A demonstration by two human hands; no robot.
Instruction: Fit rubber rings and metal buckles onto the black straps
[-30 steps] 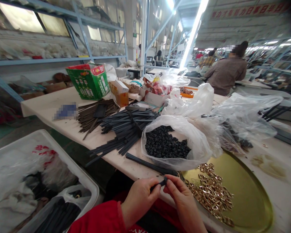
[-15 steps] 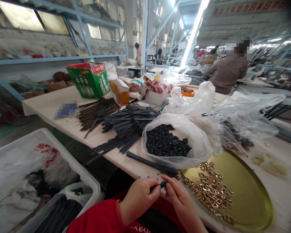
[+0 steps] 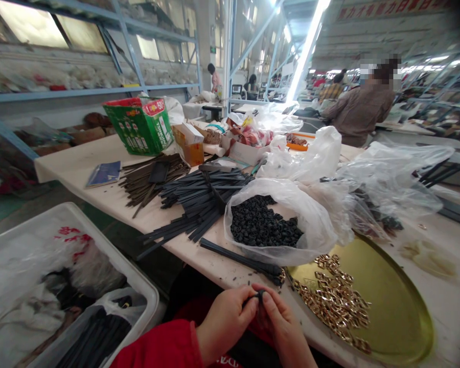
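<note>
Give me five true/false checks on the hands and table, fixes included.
1. The left hand and right hand meet at a small black piece. True.
2. The gold-coloured metal pieces are heaped in the plastic bag. False: they are heaped on the gold tray; the bag holds small black loops.
3. A blue booklet lies left of the brown strips. True.
4. The white bin is on the person's right. False: it is on the left, beside the table.
5. The green box is farther away than the plastic bag. True.
</note>
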